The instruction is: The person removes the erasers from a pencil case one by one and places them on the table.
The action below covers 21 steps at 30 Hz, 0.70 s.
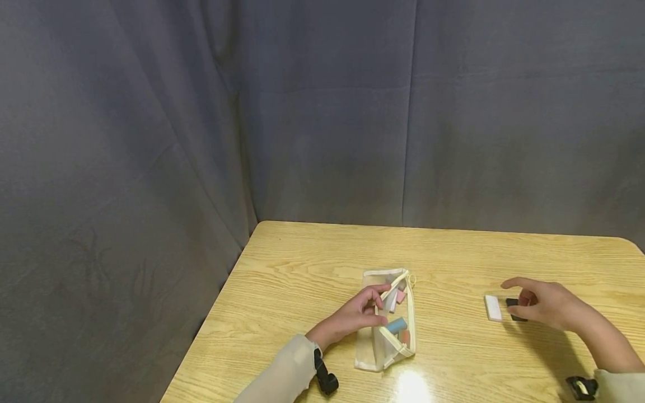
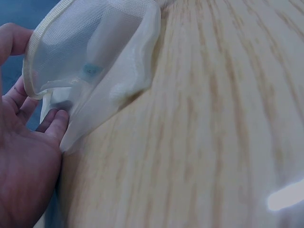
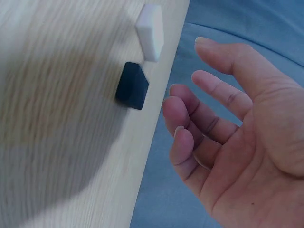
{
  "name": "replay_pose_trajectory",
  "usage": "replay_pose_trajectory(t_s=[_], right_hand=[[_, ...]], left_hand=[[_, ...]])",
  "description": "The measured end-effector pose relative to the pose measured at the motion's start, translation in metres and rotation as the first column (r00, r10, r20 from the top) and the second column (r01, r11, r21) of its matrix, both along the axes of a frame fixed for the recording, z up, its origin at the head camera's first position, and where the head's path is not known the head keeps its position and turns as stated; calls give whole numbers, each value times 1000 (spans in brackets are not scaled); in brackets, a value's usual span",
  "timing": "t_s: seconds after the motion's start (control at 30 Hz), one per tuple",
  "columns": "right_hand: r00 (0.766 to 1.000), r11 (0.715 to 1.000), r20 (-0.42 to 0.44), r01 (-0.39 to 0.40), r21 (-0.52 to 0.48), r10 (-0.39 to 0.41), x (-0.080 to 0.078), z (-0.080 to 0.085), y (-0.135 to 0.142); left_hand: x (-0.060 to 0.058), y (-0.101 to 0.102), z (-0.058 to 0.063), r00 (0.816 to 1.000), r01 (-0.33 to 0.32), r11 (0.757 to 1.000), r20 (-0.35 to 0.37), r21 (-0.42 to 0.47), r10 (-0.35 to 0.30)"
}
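The cream mesh pouch (image 1: 383, 350) is pinched by the left hand (image 1: 355, 312); on the wooden tabletop (image 1: 312, 252), the black rectangular block (image 3: 132, 87), near the right hand (image 1: 548, 303), its grip spread, is best pinched squarely.

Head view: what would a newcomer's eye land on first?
Probably the pale mesh pouch, open on the table, with the left hand at its rim and a blue piece inside. Next, to the pouch's right, the white block and black block side by side, the right hand close by.
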State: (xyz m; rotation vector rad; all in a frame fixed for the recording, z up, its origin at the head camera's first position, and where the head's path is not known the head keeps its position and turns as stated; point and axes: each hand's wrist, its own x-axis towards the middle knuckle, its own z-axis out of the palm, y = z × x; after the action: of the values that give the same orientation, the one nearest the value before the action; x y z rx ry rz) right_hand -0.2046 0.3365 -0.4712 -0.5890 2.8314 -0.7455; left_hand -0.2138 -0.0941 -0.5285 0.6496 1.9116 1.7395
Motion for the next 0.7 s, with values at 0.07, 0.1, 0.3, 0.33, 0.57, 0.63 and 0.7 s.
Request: replay_pose_trajectory(t_s=[0.07,0.1,0.3,0.33,0.57,0.63,0.7], right_hand=[[1000,1000,-19,-5,-7,5,0,1,-4],[1000,1000,-28,-10,-11,10,0,1,-6],[998,999,-49,-28,-27,27,0,2,-18],[998,999,-52,-31,-29,29,0,3,-20],[997,996,-48,-58,-72,55,-1,3,-35],[998,994,-34,-63,-91,60,-1,2,-39],[997,993,-24,-72,-98,70,-2,2,-43]], left_hand=[[0,0,0,1000,-4,1000,4,4,4],[0,0,0,1000,-5,1000,5,5,5],[0,0,0,1000,-6,1000,7,9,6],[0,0,0,1000,-5,1000,8,11,5],[0,-1,1,1000,3,1000,10,9,-3],[0,-1,1,1000,5,1000,10,8,-5],[0,-1,0,1000,4,1000,7,9,-4]])
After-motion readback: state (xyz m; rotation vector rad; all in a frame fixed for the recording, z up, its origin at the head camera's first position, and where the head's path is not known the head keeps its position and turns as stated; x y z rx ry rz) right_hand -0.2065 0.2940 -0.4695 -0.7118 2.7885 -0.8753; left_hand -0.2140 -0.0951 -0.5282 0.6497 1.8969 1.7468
